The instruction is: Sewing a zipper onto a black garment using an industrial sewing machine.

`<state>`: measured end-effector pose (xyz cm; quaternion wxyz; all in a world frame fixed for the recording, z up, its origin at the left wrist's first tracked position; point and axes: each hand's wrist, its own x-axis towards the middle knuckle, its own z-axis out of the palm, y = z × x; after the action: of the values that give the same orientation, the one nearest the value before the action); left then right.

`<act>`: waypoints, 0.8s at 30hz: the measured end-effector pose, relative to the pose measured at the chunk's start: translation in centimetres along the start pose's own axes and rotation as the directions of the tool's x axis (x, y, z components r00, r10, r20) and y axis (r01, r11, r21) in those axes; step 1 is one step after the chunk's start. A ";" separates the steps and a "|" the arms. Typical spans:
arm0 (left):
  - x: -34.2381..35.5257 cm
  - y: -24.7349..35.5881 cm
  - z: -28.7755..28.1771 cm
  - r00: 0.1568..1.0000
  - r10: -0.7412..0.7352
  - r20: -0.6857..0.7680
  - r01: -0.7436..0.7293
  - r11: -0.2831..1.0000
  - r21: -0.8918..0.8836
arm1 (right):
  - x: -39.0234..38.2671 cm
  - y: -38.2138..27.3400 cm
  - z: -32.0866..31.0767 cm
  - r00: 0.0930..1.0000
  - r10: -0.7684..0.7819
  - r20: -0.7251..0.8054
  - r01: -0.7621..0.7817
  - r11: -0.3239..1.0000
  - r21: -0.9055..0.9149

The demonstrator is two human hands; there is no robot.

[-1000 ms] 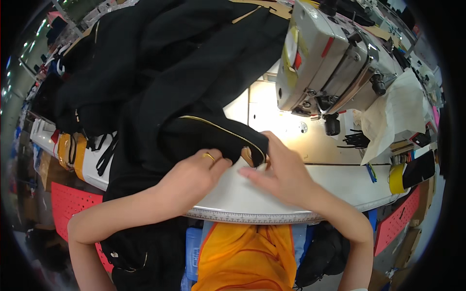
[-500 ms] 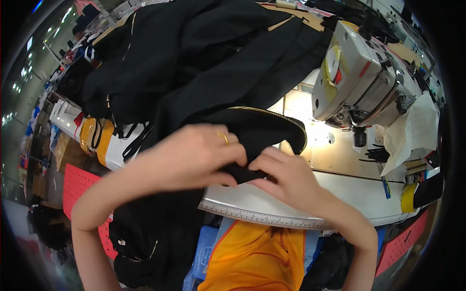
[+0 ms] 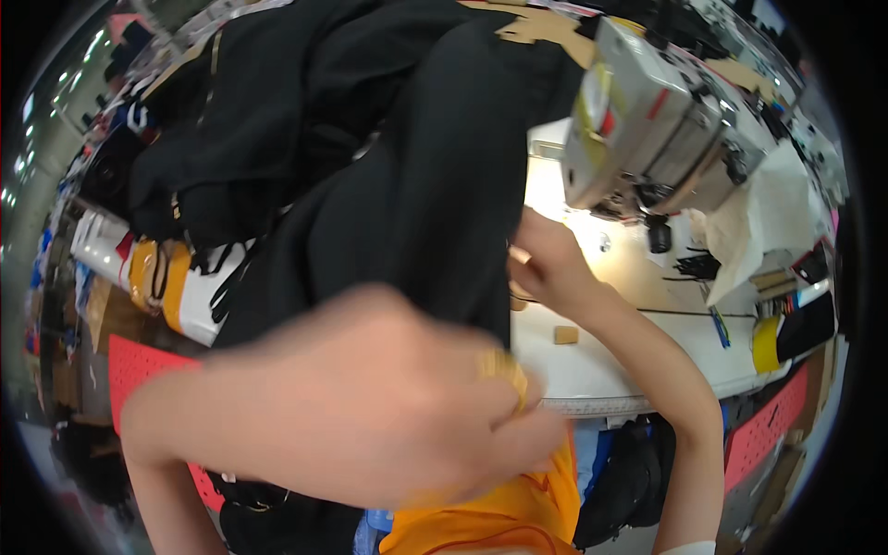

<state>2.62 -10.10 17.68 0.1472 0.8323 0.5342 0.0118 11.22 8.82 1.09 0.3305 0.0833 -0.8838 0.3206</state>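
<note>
A large black garment is stretched from the back of the table towards me, its right edge hanging beside the sewing machine. At that edge my right hand is closed, its fingers pinching the cloth, with the fingertips partly behind it. Close in front of the garment is my left hand, wearing a gold ring and smeared by motion. Its fingers are curled together, and what they hold, if anything, is hidden. A small tan block lies on the white table below my right hand.
More black cloth with zips is heaped at the left. A pale sheet hangs right of the machine, near dark strips and a blue-green tool. A ruler strip runs along the table's front edge. Orange cloth covers my lap.
My left hand has come nearer and lower, away from my right hand. My right hand has moved up along the cloth. The garment is turned, hiding its gold zip, and the tan block shows.
</note>
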 end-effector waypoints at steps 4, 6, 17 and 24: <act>1.7 -3.5 14.6 0.987 -0.076 -0.143 0.015 0.922 -0.388 | -5.0 0.7 -2.5 0.915 -0.123 0.384 0.225 0.946 -0.233; 1.4 -3.0 14.4 0.939 -0.232 -0.254 0.048 0.819 -0.571 | -6.4 -1.0 -3.1 0.945 -0.105 0.311 0.233 0.882 -0.410; 0.7 -5.1 10.6 0.836 -0.146 -0.528 0.308 0.922 0.233 | -3.9 -2.5 2.4 0.938 -0.226 0.262 0.319 0.861 -0.396; -0.6 -5.7 14.8 0.921 -0.114 -0.374 0.258 0.895 0.363 | -5.2 -1.6 -1.5 0.818 -0.399 0.414 0.536 0.790 -0.298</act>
<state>-0.08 -11.90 2.17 -0.1233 0.7739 0.6205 0.0314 16.53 8.13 -0.53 0.2579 0.2853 -0.9229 0.0208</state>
